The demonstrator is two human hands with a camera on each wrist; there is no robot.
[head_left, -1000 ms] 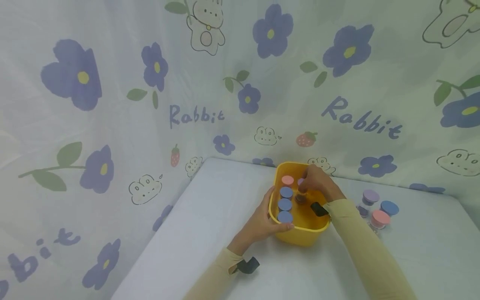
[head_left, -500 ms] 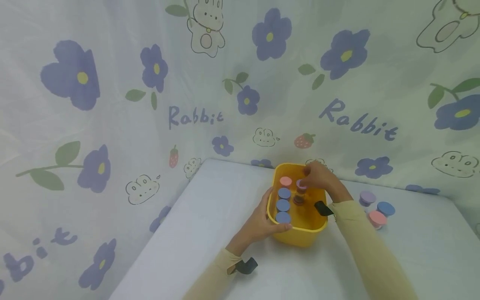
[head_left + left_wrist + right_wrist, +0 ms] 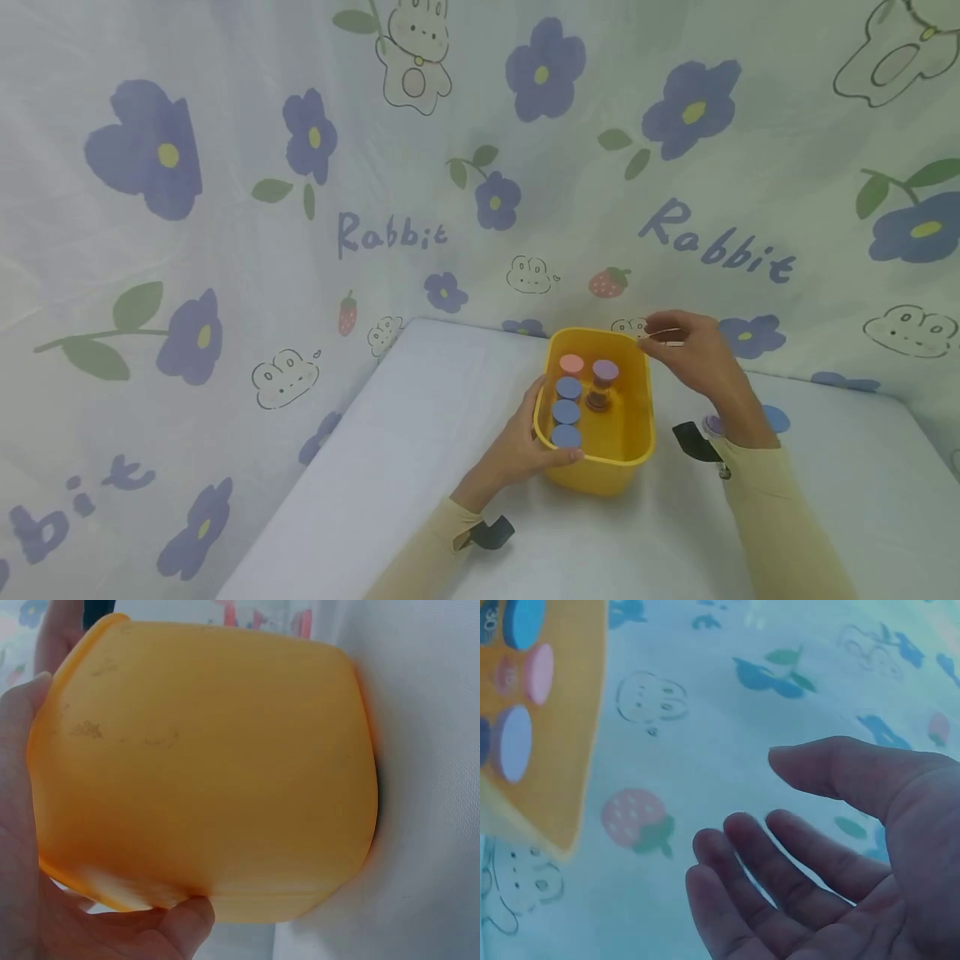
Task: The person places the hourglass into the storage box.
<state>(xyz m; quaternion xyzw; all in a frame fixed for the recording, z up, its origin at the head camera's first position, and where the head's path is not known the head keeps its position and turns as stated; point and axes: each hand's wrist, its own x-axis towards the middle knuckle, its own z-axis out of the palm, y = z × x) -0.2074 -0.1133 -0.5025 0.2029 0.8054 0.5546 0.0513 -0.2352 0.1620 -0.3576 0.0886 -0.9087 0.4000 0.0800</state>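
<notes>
A yellow plastic bin [image 3: 596, 478] stands on the white table. My left hand [image 3: 516, 447] grips its near left corner, thumb over the rim and fingers along the outside; the left wrist view shows thumb and fingertip on the bin wall [image 3: 225, 765]. Inside, several blue-capped sand timers [image 3: 566, 412] and a pink-capped one [image 3: 572, 364] line the left side. Beside them stands a purple-capped sand timer [image 3: 605, 371], its clear narrow waist showing. My right hand [image 3: 697, 354] hovers beyond the bin's far right rim, fingers loosely bent, holding nothing in the right wrist view.
Right of the bin, a blue-capped timer [image 3: 776, 419] and a purple-ended one [image 3: 714, 425] are partly hidden behind my right wrist. A rabbit-and-flower printed curtain [image 3: 420, 192] rises along the table's back and left edges.
My right hand has let go of the purple-capped sand timer inside the bin, then risen out and moved right past the rim. My left hand keeps its place on the bin.
</notes>
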